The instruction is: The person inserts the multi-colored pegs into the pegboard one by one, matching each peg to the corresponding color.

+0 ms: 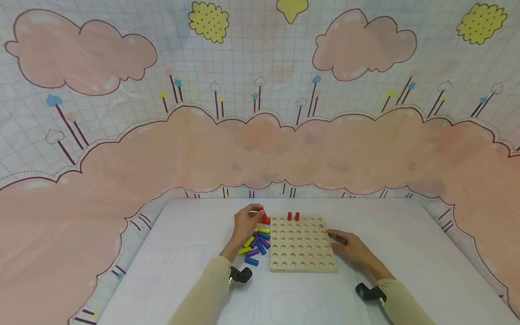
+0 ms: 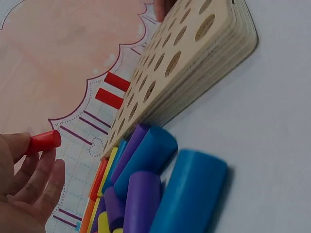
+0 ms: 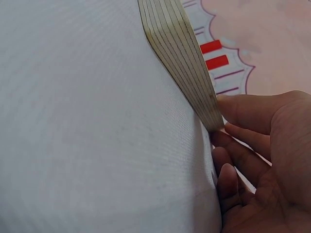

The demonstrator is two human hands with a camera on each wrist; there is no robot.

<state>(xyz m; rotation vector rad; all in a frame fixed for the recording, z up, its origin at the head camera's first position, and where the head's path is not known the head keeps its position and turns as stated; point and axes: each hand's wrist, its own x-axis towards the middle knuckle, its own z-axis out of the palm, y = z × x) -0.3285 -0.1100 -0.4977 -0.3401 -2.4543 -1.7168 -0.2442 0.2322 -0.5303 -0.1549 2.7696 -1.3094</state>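
My left hand (image 1: 245, 225) pinches a red peg (image 2: 47, 141) between thumb and fingers, raised just left of the wooden pegboard (image 1: 305, 243). Two red pegs (image 1: 293, 216) stand upright side by side in the board's far row; the other holes show no pegs. On the right, the thumb and fingers of my right hand (image 1: 355, 252) grip the board's edge near its far corner, as the right wrist view shows. Below my left hand, loose pegs (image 1: 255, 243) in blue, purple, yellow and red lie in a pile against the board's left side.
A white cloth covers the table (image 1: 300, 300). Behind it hangs a printed backdrop (image 1: 260, 149) with pink clouds. One blue peg (image 1: 251, 261) lies at the near end of the pile. Each wrist carries a black camera mount (image 1: 241, 274).
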